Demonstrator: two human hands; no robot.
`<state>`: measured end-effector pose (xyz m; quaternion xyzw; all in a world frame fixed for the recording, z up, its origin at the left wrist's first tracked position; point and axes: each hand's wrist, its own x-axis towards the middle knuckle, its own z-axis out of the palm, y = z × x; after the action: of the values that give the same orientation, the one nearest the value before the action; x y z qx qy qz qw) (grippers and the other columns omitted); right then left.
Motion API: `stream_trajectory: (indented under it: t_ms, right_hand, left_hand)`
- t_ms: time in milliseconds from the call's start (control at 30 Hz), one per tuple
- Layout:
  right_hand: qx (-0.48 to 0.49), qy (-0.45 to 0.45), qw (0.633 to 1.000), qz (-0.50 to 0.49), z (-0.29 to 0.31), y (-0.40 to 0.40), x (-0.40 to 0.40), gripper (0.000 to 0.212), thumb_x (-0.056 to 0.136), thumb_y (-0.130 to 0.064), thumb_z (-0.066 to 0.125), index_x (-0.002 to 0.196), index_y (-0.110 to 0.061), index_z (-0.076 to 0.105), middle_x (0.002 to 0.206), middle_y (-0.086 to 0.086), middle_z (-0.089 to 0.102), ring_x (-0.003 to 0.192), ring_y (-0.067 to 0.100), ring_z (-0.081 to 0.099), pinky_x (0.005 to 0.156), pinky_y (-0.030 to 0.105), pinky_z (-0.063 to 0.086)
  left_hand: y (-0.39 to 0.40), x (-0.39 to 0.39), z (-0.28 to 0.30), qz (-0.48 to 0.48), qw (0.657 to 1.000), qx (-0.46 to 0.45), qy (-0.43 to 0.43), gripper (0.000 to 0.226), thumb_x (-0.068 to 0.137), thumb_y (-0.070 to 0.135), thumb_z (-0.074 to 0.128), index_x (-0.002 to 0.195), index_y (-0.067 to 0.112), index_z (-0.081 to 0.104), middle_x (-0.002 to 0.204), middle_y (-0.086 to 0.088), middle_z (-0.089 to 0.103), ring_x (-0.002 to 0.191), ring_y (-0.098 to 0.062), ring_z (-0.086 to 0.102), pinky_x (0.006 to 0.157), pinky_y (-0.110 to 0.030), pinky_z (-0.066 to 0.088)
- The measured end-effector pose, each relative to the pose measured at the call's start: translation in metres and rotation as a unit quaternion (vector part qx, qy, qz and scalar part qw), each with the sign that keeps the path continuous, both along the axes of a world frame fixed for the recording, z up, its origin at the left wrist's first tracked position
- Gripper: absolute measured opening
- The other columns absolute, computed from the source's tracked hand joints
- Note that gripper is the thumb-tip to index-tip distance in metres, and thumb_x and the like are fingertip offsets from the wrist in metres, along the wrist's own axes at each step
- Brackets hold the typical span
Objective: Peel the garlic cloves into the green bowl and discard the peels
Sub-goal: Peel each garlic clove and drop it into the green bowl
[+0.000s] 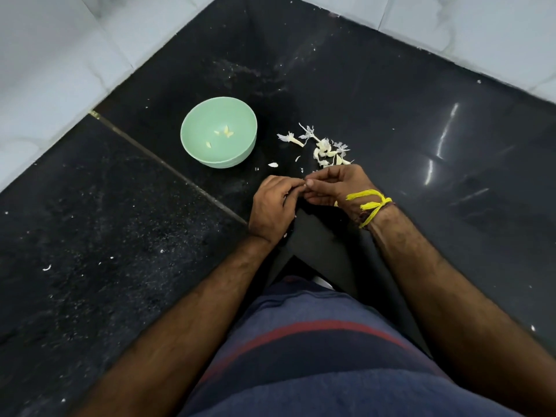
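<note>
The left hand (pixel 275 203) and right hand (pixel 337 186) meet fingertip to fingertip just in front of the bowl (pixel 192 145), fingers curled, pinching something small between them; it is too hidden to name. Peeled cloves (pixel 224 132) lie in the bowl. Peels (pixel 326 150) are heaped just right of it on the black counter (pixel 421 121).

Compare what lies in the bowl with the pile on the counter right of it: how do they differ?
The bits in the bowl are few, small, yellowish and smooth, lying apart on its floor; they look like peeled cloves. The pile is larger, whiter and ragged, with papery skins and a stalk bunched together beside whole-looking cloves. The bowl's bits are contained; the pile spreads loose on the black counter, with stray flakes around. Both are garlic.
</note>
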<state>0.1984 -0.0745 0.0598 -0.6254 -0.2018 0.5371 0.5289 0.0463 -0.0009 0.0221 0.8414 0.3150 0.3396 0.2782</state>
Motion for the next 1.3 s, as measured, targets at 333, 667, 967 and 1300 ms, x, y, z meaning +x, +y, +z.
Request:
stream_trajectory:
  t_ms: [333, 667, 967, 1300]
  right_hand:
    - [-0.033, -0.146, 0.989, 0.000, -0.001, -0.005, 0.008, 0.007, 0.082, 0.001, 0.074, 0.083, -0.001, 0.067, 0.069, 0.014, 0.069, 0.062, 0.021, 0.068, 0.064, 0.032, 0.062]
    - [-0.137, -0.357, 0.916, 0.123, -0.005, 0.000, -0.015, 0.013, 0.080, -0.006, 0.077, 0.072, -0.017, 0.072, 0.075, 0.007, 0.073, 0.078, 0.023, 0.072, 0.078, 0.036, 0.060]
    - [-0.217, -0.438, 0.856, 0.167, 0.000, 0.016, -0.018, 0.022, 0.079, -0.009, 0.075, 0.066, -0.023, 0.065, 0.081, 0.005, 0.068, 0.085, 0.023, 0.067, 0.081, 0.031, 0.057]
    - [-0.254, -0.453, 0.835, 0.181, -0.006, 0.034, -0.016, 0.016, 0.079, -0.018, 0.070, 0.087, -0.004, 0.071, 0.093, 0.014, 0.070, 0.092, 0.031, 0.067, 0.073, 0.029, 0.052]
  left_hand:
    - [0.003, -0.003, 0.000, 0.032, 0.999, 0.000, 0.038, 0.019, 0.089, 0.011, 0.072, 0.108, 0.011, 0.076, 0.099, -0.001, 0.075, 0.096, -0.015, 0.062, 0.089, -0.024, 0.048]
    - [-0.013, -0.020, -0.027, 0.063, 0.989, 0.033, 0.128, 0.029, 0.097, 0.020, 0.052, 0.118, 0.010, 0.069, 0.115, -0.008, 0.068, 0.110, -0.030, 0.058, 0.092, -0.043, 0.047]
    - [-0.013, -0.019, -0.025, 0.061, 0.986, 0.042, 0.151, 0.026, 0.097, 0.017, 0.051, 0.116, 0.011, 0.068, 0.115, -0.006, 0.067, 0.110, -0.028, 0.056, 0.089, -0.042, 0.045]
    - [-0.012, -0.020, -0.029, 0.065, 0.988, 0.032, 0.135, 0.024, 0.096, 0.014, 0.053, 0.114, 0.010, 0.069, 0.114, -0.007, 0.066, 0.110, -0.028, 0.057, 0.090, -0.044, 0.047]
